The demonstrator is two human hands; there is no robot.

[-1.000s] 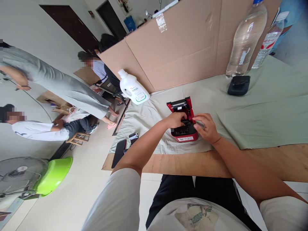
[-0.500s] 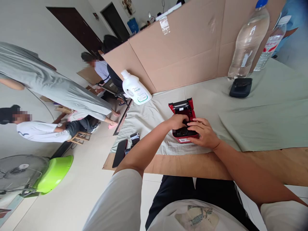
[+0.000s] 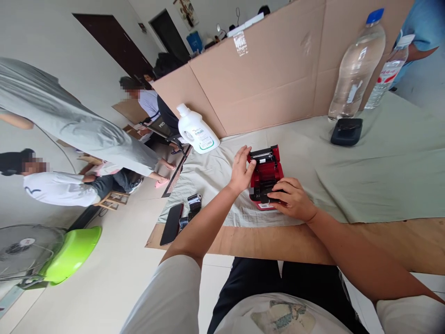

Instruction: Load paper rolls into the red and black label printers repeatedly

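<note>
Red printer lid open; left hand flat against side, nothing grasped; right hand pressed on front. Fingers possibly pinched if lid snapped shut.

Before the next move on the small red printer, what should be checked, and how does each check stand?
1. Hinged lid of the small red plastic printer open: ok.
2. Left hand steadying its left side: ok.
3. Right hand on its front edge: ok.
4. Paper roll seated inside: cannot tell.
5. Printer flat on the pale green cloth: ok.
6. White plastic jug apart from the hands: ok.
</note>
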